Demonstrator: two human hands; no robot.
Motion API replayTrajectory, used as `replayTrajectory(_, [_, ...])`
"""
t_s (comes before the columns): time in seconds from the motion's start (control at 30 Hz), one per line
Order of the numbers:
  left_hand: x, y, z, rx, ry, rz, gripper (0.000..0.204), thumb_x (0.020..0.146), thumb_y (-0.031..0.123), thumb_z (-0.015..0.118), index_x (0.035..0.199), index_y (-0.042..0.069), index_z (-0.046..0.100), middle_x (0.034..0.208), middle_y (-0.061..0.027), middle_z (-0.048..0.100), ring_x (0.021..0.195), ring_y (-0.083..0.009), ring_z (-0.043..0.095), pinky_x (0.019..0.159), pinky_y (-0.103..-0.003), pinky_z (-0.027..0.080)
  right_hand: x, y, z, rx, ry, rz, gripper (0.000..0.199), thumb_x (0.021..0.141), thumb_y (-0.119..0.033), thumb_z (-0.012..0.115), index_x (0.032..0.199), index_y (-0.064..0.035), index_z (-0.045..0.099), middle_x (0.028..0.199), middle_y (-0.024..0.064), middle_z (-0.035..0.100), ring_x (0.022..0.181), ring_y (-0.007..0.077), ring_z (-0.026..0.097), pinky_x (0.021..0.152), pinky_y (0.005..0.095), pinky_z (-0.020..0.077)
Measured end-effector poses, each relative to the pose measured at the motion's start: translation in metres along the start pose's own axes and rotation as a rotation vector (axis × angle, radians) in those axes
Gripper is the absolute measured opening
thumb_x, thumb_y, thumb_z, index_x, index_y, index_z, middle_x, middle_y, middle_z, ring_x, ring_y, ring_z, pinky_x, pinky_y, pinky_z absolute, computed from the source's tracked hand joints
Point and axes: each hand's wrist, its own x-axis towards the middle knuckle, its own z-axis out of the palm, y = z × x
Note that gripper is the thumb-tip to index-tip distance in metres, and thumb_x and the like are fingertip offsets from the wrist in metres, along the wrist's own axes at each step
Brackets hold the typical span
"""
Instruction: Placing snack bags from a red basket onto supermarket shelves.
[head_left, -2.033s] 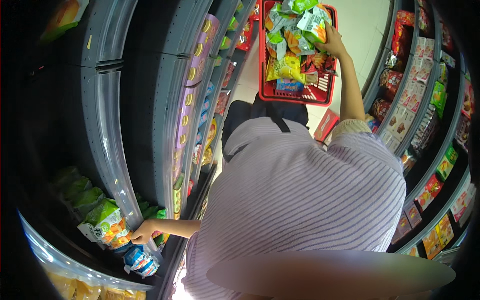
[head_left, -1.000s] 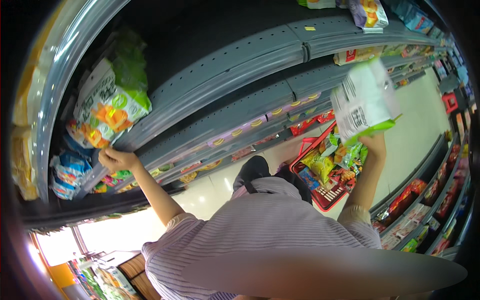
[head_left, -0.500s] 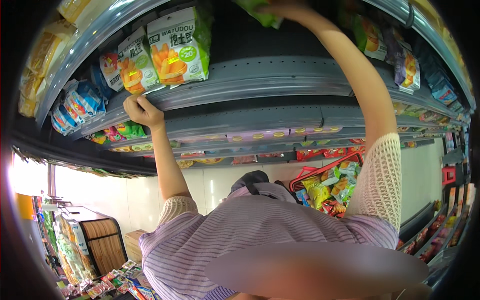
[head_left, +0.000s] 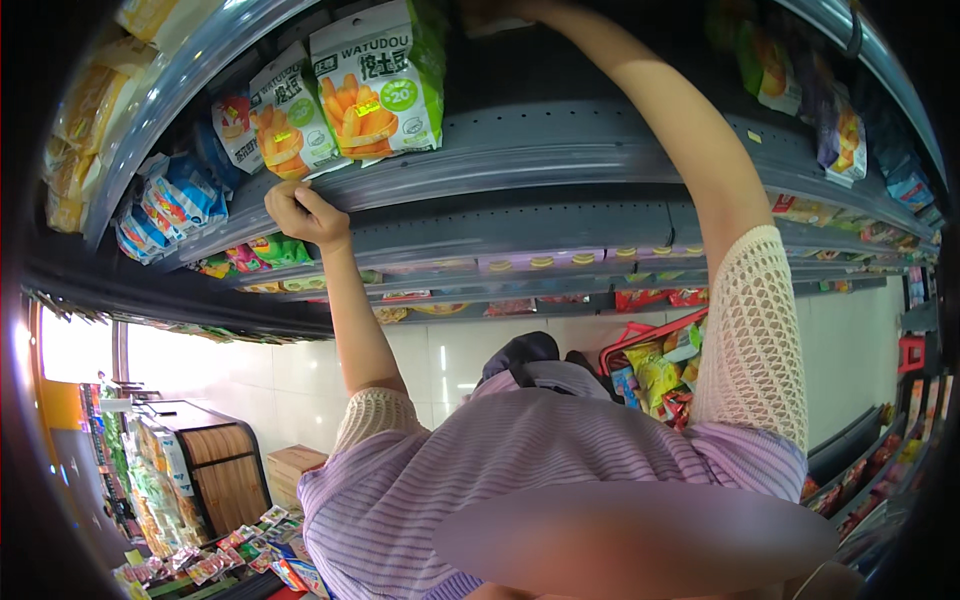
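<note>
2 hands are raised. We note the left hand [head_left: 303, 213] with fingers curled tight on the grey shelf edge [head_left: 520, 160], just below the green-and-white snack bags [head_left: 385, 80]. Our right hand [head_left: 490, 10] reaches past the top; its fingers are hidden.

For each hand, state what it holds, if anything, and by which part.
The left hand grips the front edge of the grey shelf, holding no packet. The right hand reaches up past the picture's top edge; its hold cannot be told.
</note>
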Motion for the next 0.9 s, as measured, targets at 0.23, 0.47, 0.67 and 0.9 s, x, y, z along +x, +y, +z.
replayTrajectory(0.23, [-0.005, -0.003, 0.002, -0.019, 0.034, -0.017, 0.019, 0.085, 0.014, 0.046, 0.070, 0.001, 0.050, 0.070, -0.0100, 0.051, 0.069, -0.0263, 0.047, 0.067, -0.037, 0.036, -0.198, -0.049, -0.028, 0.268, 0.193, -0.262, 0.045, 0.073, -0.003, 0.069, 0.117, -0.0055, 0.058, 0.110, 0.0102, 0.060, 0.097, 0.0224, 0.059, 0.084, 0.0327, 0.0470])
replayTrajectory(0.47, [-0.004, -0.016, 0.000, 0.430, 0.040, 0.297, 0.023, 0.092, 0.014, 0.050, 0.076, -0.002, 0.055, 0.074, -0.0141, 0.052, 0.069, -0.0285, 0.051, 0.063, -0.039, 0.042, -0.449, -0.028, 0.077, 1.045, 0.282, 0.470, 0.017, 0.082, -0.006, 0.061, 0.097, -0.0017, 0.064, 0.084, 0.0061, 0.066, 0.080, 0.0129, 0.061, 0.070, 0.0265, 0.0484])
replayTrajectory(0.67, [-0.001, -0.017, 0.006, 0.136, 0.074, 0.011, 0.031, 0.090, 0.018, 0.051, 0.069, -0.004, 0.052, 0.067, -0.0136, 0.052, 0.063, -0.0231, 0.050, 0.059, -0.038, 0.041, -0.664, 0.021, 0.183, 0.829, 0.824, 1.561, 0.020, 0.078, -0.011, 0.060, 0.095, -0.0008, 0.065, 0.074, 0.0061, 0.065, 0.067, 0.0114, 0.060, 0.061, 0.0253, 0.0476])
replayTrajectory(0.9, [0.000, -0.011, 0.008, 0.070, 0.066, 0.008, 0.034, 0.089, 0.020, 0.048, 0.064, -0.003, 0.048, 0.060, -0.0108, 0.047, 0.056, -0.0220, 0.043, 0.057, -0.035, 0.038, -0.770, 0.059, 0.169, -0.248, 1.040, 1.603, 0.032, 0.069, -0.018, 0.067, 0.094, 0.0002, 0.059, 0.091, 0.0168, 0.063, 0.080, 0.0303, 0.062, 0.072, 0.0366, 0.0491])
